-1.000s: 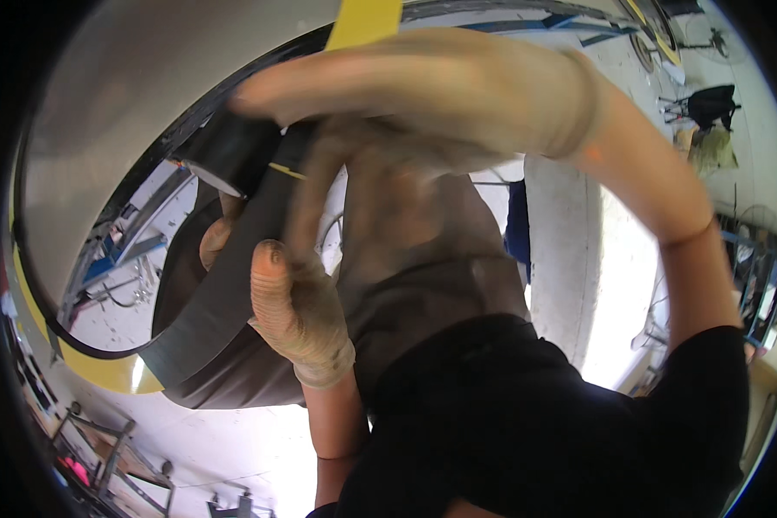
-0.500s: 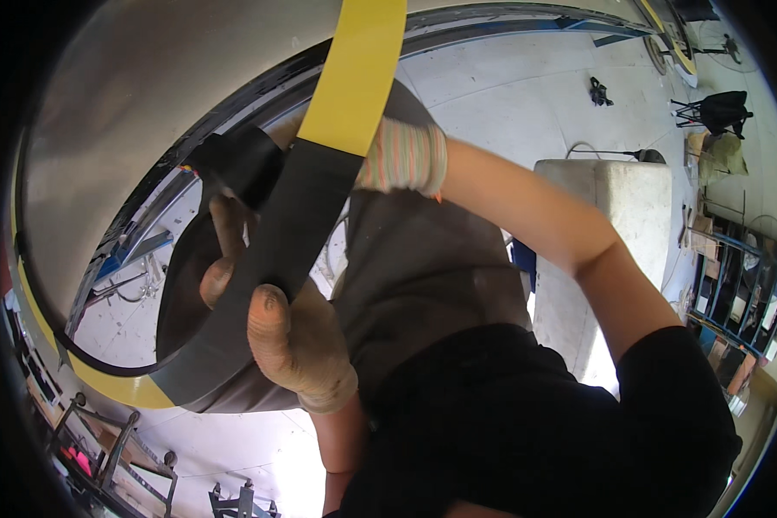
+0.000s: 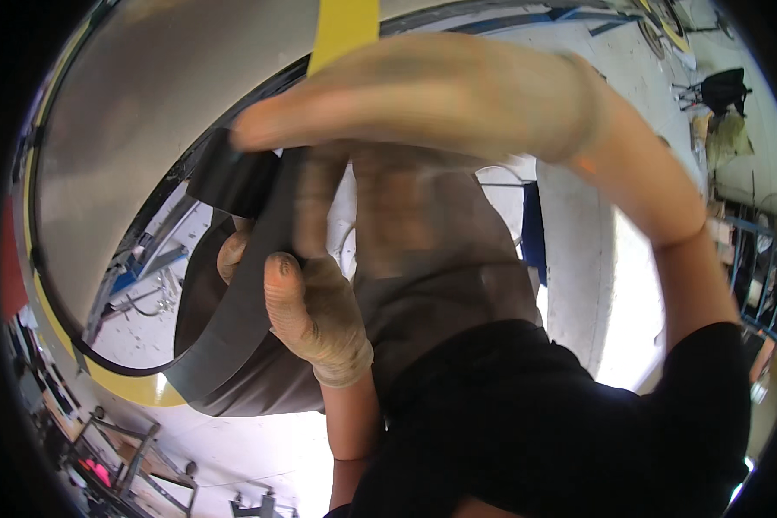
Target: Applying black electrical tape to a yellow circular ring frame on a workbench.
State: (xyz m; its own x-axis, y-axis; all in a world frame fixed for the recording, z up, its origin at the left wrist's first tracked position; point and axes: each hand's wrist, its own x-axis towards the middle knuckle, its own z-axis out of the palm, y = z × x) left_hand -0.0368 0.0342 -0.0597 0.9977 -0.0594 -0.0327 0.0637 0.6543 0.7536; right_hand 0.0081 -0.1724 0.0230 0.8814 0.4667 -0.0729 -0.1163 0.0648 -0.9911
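A curved band with broad black and yellow stripes [image 3: 224, 354] runs along the rim of a big grey panel. My left hand [image 3: 324, 324], in a soiled pale glove, is closed around a black stretch of it, thumb on the near face and fingertips showing past the far edge. Across the upper part of the band passes my gloved right hand [image 3: 440, 99], badly smeared by motion. Its fingers are blurred, and whether they grip anything does not show. Near its leftmost tip, a curled black piece [image 3: 237, 177] sticks out beside the band; its kind is unclear.
The grey panel [image 3: 173, 78] fills the upper left. A pale block [image 3: 578, 259] stands to my right. Wheeled metal frames [image 3: 134, 457] are at the lower left. Farther right are a black folding chair [image 3: 723, 91] and a loaded blue rack [image 3: 755, 259].
My right hand has come from behind the band to its near side, now covering part of the yellow stripe. My left hand keeps its hold. The whole view has shifted slightly.
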